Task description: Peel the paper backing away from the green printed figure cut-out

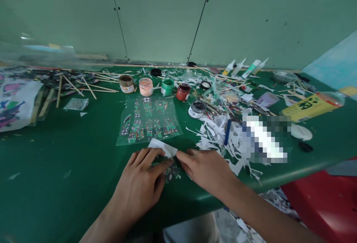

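Observation:
At the front of the green table, a small white paper piece (164, 147) lies between my two hands, its peeled-looking edge raised. Bent fingers of my left hand (143, 178) press on its left part, with the thumb underneath. My right hand (208, 168) pinches its right corner between thumb and fingertips. Below the fingers shows a dark green patterned piece (173, 172), partly hidden; I cannot tell if it is joined to the paper. Just beyond, a clear plastic sheet (178, 122) bears several green patterned cut-outs (149, 125).
Open paint jars, brown (126, 84), peach (145, 86), green (167, 87), red (183, 91) and dark grey (197, 109), stand behind the sheet. White paper scraps (213, 135) heap at right, near a yellow container (312, 107). Wooden sticks (97, 85) lie at back left. A red stool (326, 202) stands below.

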`<state>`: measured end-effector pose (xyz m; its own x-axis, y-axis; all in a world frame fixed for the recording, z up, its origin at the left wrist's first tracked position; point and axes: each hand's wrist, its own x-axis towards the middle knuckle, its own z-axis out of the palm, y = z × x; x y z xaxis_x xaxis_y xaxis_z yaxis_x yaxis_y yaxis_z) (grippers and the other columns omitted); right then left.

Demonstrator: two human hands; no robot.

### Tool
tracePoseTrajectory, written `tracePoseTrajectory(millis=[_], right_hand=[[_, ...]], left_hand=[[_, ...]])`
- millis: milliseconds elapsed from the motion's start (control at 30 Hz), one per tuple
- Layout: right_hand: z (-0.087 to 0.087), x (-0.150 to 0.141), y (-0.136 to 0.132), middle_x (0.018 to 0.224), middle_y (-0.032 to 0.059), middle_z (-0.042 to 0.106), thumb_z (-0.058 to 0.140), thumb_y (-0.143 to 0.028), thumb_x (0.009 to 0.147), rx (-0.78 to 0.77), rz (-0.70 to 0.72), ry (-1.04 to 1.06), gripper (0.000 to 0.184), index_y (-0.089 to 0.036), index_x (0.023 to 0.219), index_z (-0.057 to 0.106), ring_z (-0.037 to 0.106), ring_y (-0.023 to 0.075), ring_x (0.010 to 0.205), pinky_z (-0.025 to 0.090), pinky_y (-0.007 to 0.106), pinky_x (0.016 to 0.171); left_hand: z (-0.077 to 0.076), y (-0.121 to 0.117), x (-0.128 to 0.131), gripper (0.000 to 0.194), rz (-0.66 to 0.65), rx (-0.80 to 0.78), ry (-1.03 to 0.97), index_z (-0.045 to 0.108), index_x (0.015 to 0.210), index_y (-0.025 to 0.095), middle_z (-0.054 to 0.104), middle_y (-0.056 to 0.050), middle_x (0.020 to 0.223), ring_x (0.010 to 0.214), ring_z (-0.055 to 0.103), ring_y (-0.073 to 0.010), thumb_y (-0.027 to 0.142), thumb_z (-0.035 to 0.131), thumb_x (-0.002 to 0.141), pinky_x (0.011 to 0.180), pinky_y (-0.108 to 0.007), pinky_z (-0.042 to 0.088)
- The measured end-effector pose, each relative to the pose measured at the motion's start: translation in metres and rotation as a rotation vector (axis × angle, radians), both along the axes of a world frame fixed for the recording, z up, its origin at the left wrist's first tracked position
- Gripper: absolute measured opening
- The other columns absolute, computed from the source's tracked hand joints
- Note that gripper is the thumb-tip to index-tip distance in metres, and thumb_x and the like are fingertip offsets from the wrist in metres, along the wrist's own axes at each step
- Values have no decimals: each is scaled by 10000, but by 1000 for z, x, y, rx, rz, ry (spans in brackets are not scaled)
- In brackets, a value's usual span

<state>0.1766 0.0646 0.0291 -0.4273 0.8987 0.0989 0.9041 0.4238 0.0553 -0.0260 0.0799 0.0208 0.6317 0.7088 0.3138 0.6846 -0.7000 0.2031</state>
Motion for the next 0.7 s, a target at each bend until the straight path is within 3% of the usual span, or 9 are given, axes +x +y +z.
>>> tracePoseTrajectory(millis=[233, 700], right_hand=[[11, 5, 8, 659, 0, 586, 466, -120, 854, -39, 170, -113, 300, -238, 1085, 618, 412, 100, 457, 140, 310, 481], [11, 0, -3, 599, -15, 594, 443, -128, 843, -62, -8, -41, 236, -243, 957, 614, 369, 90, 393, 133, 302, 455]], left_hand=[[2, -1, -1, 379, -1, 27, 5, 680, 1095, 318, 629, -49, 1131, 1001, 557, -262, 124, 491, 830, 760, -405, 456], [2, -1, 0, 359, 3, 18, 20, 673, 1094, 305, 632, -56, 1129, 986, 560, -267, 128, 497, 837, 766, -422, 466]])
